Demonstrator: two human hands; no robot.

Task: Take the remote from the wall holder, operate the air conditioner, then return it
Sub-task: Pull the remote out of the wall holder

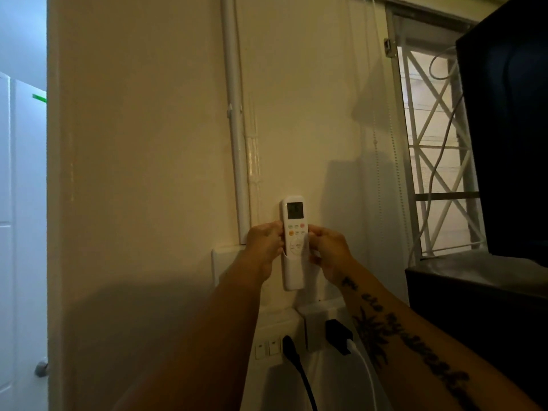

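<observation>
Remote point(294, 229) in wall holder point(293, 275), cream wall point(148, 143).

Both arms reach forward; left hand point(264, 246) and right hand point(329, 252) face each other, fingers curled inward, pinching.

A cream wall point(148, 173) carries a white holder point(293, 277), with the white remote point(294, 226) standing upright in it.

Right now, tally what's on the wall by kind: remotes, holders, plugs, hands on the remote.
Remote: 1
Wall holder: 1
Black plugs in the sockets: 2
Hands on remote: 2, left hand, right hand
Total: 6
</observation>
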